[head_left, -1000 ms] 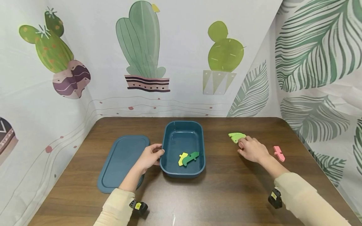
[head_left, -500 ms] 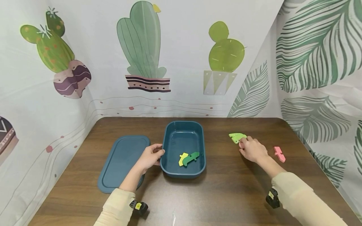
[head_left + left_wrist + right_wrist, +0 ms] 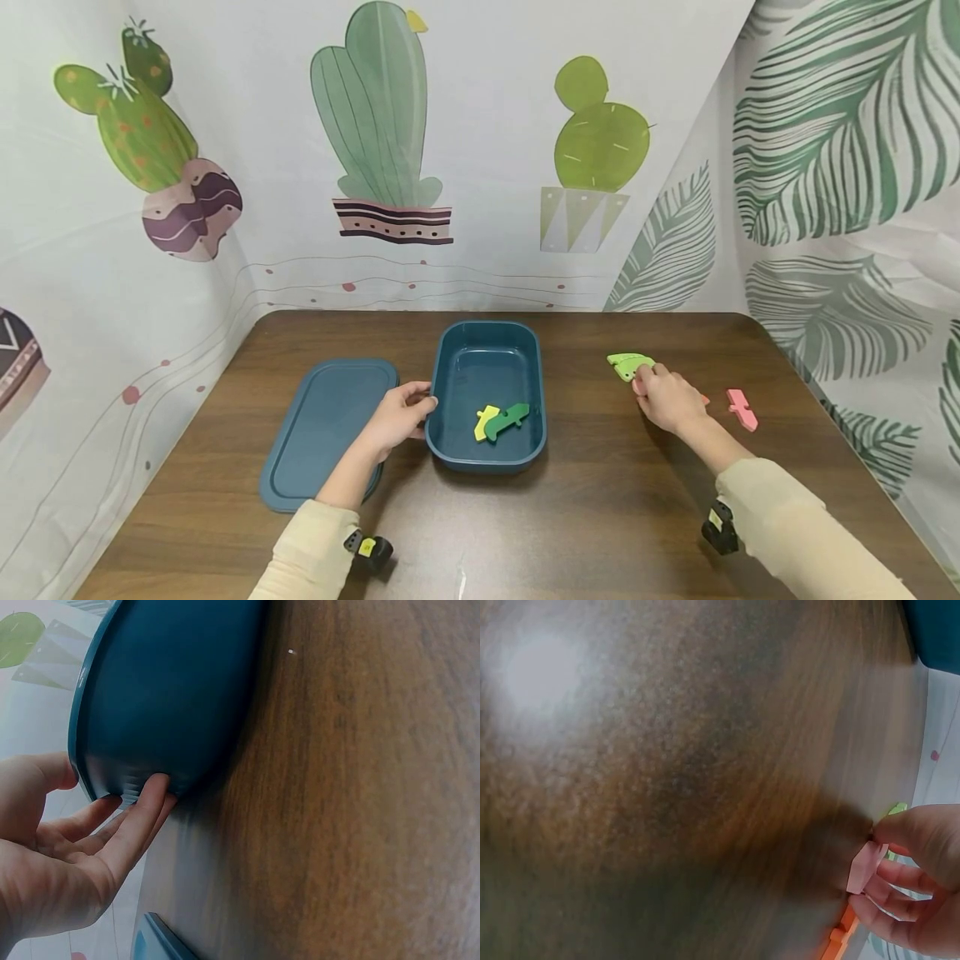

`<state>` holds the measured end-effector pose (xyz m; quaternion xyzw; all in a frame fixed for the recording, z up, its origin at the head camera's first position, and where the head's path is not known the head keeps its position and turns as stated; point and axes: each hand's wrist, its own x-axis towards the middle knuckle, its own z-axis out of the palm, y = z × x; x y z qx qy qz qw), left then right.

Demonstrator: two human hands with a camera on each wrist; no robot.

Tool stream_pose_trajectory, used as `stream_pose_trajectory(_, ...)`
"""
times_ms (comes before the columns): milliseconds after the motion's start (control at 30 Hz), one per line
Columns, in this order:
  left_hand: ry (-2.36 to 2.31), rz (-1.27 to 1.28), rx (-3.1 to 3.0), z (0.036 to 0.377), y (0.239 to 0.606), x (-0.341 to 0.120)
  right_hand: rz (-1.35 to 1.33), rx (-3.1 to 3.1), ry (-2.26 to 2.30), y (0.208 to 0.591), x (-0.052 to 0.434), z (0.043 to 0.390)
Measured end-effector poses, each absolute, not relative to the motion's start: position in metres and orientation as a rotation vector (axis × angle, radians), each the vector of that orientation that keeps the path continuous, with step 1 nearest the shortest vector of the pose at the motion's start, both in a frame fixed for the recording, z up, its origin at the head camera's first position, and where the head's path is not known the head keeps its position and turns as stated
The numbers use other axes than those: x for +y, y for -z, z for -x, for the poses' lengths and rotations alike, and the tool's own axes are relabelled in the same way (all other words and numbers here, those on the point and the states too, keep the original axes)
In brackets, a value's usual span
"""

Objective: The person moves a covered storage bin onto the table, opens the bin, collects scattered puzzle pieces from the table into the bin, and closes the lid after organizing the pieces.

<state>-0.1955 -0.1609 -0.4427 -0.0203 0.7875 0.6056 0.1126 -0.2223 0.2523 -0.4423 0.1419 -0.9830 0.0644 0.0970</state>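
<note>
At the left side of the dark blue plastic box, my left hand grips the wall, thumb at the rim and fingers along the outside. Inside the box lie a yellow notched piece and a dark green notched piece, partly overlapping. On the right of the table, my right hand pinches a small pink piece between thumb and fingers, low over the wood. Just beyond the fingertips lies a light green piece. An orange piece shows beside the hand, mostly hidden in the head view.
A flat blue lid lies left of the box, partly behind the left forearm. Another pink notched piece sits to the right of the right hand. Cloth printed with cacti and leaves hangs behind the brown wooden table.
My right hand and forearm have shifted slightly, and an orange-red tip now shows beside the hand. Pink now shows at its fingertips. The left hand and box stay put.
</note>
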Motion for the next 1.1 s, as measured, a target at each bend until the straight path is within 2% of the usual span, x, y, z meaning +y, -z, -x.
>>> stream_pose_trajectory(1100,-1.781,0.045,2.301,0.1945,0.4389,-0.1609,-0.384,-3.008,-0.230,0.4411,0.2517,0.2270)
